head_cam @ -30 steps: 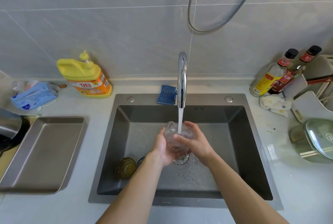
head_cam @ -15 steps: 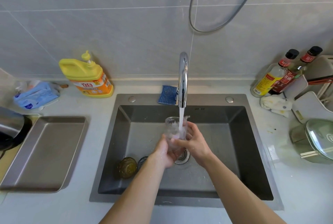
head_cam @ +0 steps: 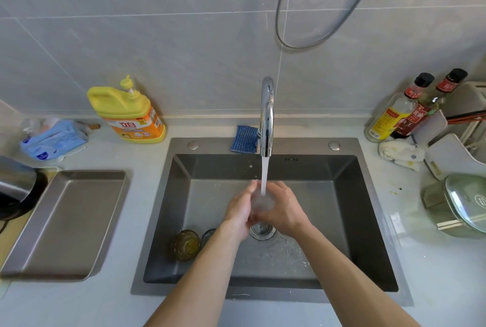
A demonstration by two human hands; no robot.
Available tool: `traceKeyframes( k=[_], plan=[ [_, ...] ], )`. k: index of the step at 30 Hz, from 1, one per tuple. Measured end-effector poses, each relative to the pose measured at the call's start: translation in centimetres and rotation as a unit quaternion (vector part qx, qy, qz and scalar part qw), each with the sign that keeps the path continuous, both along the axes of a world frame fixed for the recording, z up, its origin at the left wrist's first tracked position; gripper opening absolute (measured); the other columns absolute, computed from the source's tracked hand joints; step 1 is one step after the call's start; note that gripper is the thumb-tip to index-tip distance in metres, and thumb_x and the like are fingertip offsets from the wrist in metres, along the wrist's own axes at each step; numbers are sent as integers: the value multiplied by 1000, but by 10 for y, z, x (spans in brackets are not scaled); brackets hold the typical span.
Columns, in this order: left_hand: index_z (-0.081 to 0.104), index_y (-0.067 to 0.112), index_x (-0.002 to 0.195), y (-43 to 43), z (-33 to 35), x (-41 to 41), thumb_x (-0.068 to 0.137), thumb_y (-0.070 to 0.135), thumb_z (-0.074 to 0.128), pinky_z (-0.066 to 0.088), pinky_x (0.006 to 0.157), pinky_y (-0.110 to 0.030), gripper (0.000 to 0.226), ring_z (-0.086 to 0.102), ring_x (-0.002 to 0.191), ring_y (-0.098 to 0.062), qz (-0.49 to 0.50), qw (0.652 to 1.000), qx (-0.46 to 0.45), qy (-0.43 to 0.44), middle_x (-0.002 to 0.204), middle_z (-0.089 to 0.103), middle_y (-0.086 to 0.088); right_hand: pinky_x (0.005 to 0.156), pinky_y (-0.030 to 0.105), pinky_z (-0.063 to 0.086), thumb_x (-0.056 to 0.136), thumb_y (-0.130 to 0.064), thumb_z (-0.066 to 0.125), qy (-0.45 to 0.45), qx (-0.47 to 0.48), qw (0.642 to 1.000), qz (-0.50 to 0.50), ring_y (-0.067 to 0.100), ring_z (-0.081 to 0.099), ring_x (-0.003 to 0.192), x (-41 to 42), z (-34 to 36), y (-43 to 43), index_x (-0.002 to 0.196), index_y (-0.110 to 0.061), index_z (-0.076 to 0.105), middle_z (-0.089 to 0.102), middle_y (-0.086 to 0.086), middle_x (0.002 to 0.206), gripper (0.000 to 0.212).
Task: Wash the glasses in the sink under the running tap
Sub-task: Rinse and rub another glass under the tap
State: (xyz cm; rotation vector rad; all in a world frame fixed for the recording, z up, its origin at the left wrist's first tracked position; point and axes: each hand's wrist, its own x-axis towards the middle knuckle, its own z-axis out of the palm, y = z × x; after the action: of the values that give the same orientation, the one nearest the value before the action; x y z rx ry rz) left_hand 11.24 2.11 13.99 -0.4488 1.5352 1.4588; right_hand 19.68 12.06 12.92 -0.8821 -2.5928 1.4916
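Clear glass [head_cam: 261,202] under stream (amber glass [head_cam: 185,244] on sink floor)

The clear glass [head_cam: 263,202] is blurred and mostly hidden between both hands; a second glass [head_cam: 208,233] hides behind the left forearm.

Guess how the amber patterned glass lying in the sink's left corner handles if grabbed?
The amber patterned glass is probably slippery: the sink floor looks wet from the running tap. It seems to lie on its side, so a nudge may roll it. Being glass, it is likely rigid but breakable.
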Motion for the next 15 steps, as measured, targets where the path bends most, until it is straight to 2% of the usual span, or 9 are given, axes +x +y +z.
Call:
traceKeyframes(
  k=[2,4,6,8,9,11,13,14,15],
  plan=[
    [70,5,117,-1,2,0,96,51,68,59,98,-53,51,75,99,-36,31,998,23,-43,101,80,-17,99,27,50,61,-32,97,17,-60,996,-60,7,59,114,5,1,-1,131,-32,59,62,-12,122,79],
    [70,1,115,0,0,-2,96,54,66,59,99,-52,57,75,98,-38,57,994,44,-78,102,78,-20,93,22,49,65,-35,97,30,-104,989,-101,-1,60,111,7,3,-6,126,-33,54,64,-16,119,75],
    [71,3,118,1,-3,-2,91,57,70,60,96,-50,60,75,98,-37,68,994,54,-68,107,77,-20,94,24,49,70,-36,95,33,-122,985,-114,3,61,112,7,2,-10,126,-32,51,64,-13,120,71],
    [67,10,127,1,-7,-2,88,51,77,64,78,-41,57,75,96,-31,43,999,16,14,113,76,-14,93,28,51,72,-33,94,12,-139,984,-112,11,62,111,6,3,-12,125,-26,49,62,-9,120,69],
    [60,11,135,0,-6,-2,87,42,81,59,72,-36,61,71,97,-27,23,997,-12,76,118,72,-11,88,27,52,72,-31,93,-7,-142,984,-105,13,62,109,7,2,-11,124,-23,48,61,-8,119,70],
    [39,18,152,-1,-6,0,78,24,91,51,86,-34,90,64,111,-21,-15,987,-28,159,133,61,-4,82,23,52,72,-25,93,-51,-147,984,-85,14,61,108,8,-1,-8,131,-18,44,59,-5,122,77],
    [28,26,156,0,-9,3,66,20,99,51,104,-41,114,63,120,-16,-58,976,-29,208,134,61,5,93,32,56,68,-22,94,-60,-161,983,-66,19,63,116,7,-4,-5,148,-23,33,62,-2,129,101],
    [28,30,154,0,-9,5,64,20,99,53,105,-39,115,64,118,-13,-84,969,-35,229,130,62,11,97,38,57,66,-21,94,-59,-171,982,-61,19,66,116,8,-5,-4,152,-28,30,64,-1,128,108],
    [30,31,150,1,-10,7,65,17,99,56,98,-31,110,65,112,-8,-104,964,-35,244,125,63,16,97,41,58,65,-18,93,-56,-175,981,-60,18,69,111,7,-4,-4,151,-29,33,68,-2,124,105]
  ],
)
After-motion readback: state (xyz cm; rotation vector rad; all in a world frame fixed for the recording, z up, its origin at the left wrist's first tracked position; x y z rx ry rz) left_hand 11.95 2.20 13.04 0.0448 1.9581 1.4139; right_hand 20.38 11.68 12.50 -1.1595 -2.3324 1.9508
